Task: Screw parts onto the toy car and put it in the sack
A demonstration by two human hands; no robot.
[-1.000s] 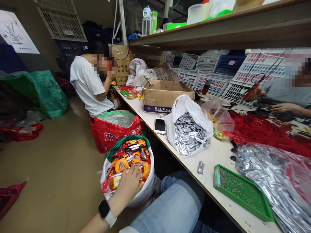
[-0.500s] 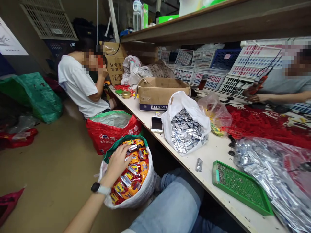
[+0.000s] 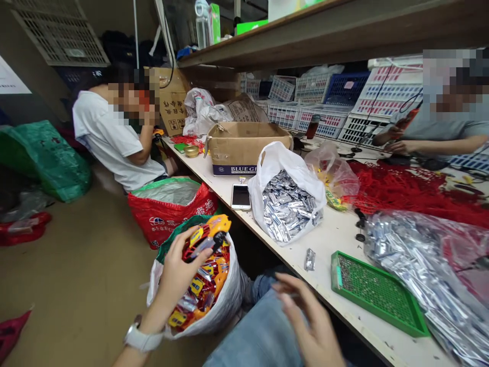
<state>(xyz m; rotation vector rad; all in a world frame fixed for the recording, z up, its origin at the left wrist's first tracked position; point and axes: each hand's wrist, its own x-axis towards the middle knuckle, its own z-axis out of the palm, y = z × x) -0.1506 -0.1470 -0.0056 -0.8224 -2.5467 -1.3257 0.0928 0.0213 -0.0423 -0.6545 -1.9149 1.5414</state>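
Note:
Between the fingers and thumb of my left hand (image 3: 179,272) is a toy car (image 3: 208,237), orange, yellow and red with black wheels. It is held just above a white woven sack (image 3: 233,295) filled with similar toy cars (image 3: 194,300). My right hand (image 3: 311,321) is over my thigh, slightly blurred, fingers apart and holding nothing. Beyond it, near the table's edge, lies a small silver piece (image 3: 310,259). A green tray (image 3: 378,293) of tiny metal parts is to its right.
On the white table (image 3: 275,255) stand a white bag (image 3: 263,204) of silver pieces, a phone (image 3: 241,197), a cardboard box (image 3: 248,148) and a plastic bag of silver parts (image 3: 420,275). A red sack (image 3: 171,204) stands on the floor. Two people (image 3: 110,132) work nearby.
My left hand has lifted a toy car out of the sack, where it rested on the pile before. My right hand has come into view at the lower middle.

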